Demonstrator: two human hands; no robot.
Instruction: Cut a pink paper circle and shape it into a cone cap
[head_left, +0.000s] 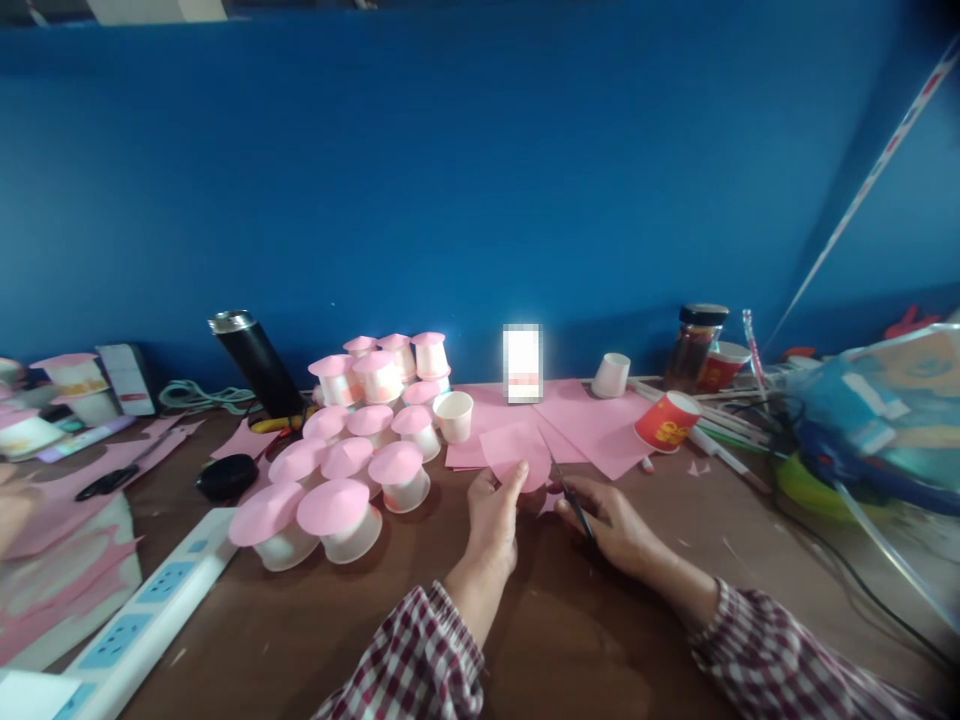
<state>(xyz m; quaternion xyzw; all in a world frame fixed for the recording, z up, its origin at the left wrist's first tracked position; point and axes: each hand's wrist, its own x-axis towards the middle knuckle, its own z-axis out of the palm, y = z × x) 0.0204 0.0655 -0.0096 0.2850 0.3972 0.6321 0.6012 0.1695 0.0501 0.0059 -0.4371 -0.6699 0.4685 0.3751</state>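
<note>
Brown table (577, 640) | left fingers (519, 478) pinch pink paper (514, 450) | right fingers (602, 497) grip scissors (576, 507) (at the paper's edge)

Scissors (577, 508) right of paper (511, 452), contact unclear

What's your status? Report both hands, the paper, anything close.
Left hand gripping pink paper piece. Right hand holding scissors at the piece's right edge. Paper-topped cups close on the left, loose pink sheets just behind.
</note>
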